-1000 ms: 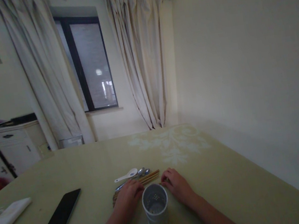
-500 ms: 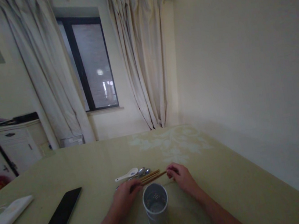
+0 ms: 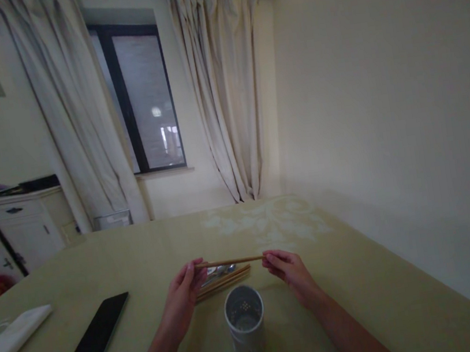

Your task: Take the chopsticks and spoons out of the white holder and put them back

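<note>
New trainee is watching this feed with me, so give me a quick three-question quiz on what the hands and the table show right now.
1. True or false: the left hand and the right hand hold the ends of the same chopsticks above the table.
2. Which lies left of the holder? A) a plate B) a phone C) a kettle
3. Fill in: the holder stands upright and ____ of the raised chopsticks, nearer the camera.

Key: 1 true; 2 B; 3 clear, since nothing touches it and it looks empty inside.
</note>
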Demonstrator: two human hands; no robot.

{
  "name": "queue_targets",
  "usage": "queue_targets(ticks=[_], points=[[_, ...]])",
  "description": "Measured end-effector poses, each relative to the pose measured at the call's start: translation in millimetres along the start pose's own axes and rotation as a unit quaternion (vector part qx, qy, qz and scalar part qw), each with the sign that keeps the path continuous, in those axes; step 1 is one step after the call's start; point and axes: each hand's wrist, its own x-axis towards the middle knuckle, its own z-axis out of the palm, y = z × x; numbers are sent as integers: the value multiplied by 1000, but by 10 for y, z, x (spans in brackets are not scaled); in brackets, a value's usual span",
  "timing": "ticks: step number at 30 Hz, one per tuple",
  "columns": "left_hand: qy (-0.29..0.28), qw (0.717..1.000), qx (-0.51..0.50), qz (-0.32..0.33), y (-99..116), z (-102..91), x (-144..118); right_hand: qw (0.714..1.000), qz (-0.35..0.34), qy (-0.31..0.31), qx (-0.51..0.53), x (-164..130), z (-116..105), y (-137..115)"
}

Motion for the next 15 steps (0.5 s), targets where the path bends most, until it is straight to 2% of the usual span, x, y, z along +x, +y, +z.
queue_targets(ticks=[3, 7, 10, 15], points=[[9, 998, -50, -20, 70, 59, -49, 999, 14, 19, 38, -8, 13, -31], [20, 998, -43, -30, 88, 98, -79, 994, 22, 23, 108, -38, 37, -66], [7, 999, -40, -31, 32, 107, -69, 988, 0, 34, 153, -68, 71, -74], [-41, 999, -23, -27, -134, 170, -86, 985, -28, 43, 165, -134, 194, -31]])
